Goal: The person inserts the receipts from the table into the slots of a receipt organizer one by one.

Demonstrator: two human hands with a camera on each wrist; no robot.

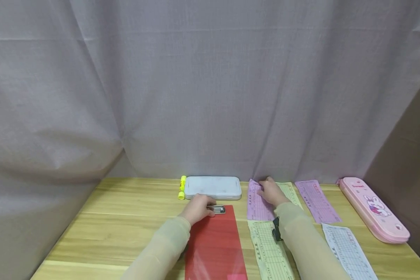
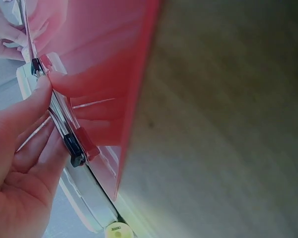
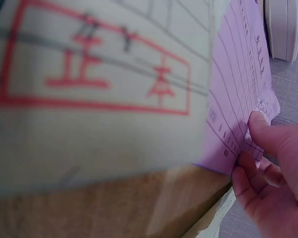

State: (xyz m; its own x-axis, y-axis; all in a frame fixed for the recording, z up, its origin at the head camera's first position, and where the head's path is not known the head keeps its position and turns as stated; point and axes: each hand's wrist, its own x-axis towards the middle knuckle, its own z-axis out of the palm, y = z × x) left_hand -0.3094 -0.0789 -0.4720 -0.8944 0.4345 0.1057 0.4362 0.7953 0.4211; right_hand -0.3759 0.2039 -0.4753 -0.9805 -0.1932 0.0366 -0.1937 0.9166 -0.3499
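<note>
A red clipboard (image 1: 215,245) lies on the table before me, its metal clip (image 1: 218,210) at the far end. My left hand (image 1: 197,209) grips that clip, with thumb and fingers around it in the left wrist view, where the clip's black ends (image 2: 74,148) show. To the right lies a purple printed slip (image 1: 257,204). My right hand (image 1: 273,192) pinches its far right corner between thumb and fingers, as the right wrist view shows. A yellow-green slip (image 1: 287,190) is partly hidden behind that hand. Nearer me, another yellow-green slip (image 1: 267,241) lies partly under the right forearm.
Behind the clipboard sit a white flat case (image 1: 212,186) and a yellow glue stick (image 1: 182,187). Farther right are a second purple slip (image 1: 316,200), a pale blue slip (image 1: 348,249) and a pink pencil case (image 1: 372,208). A grey curtain (image 1: 203,97) hangs behind the table.
</note>
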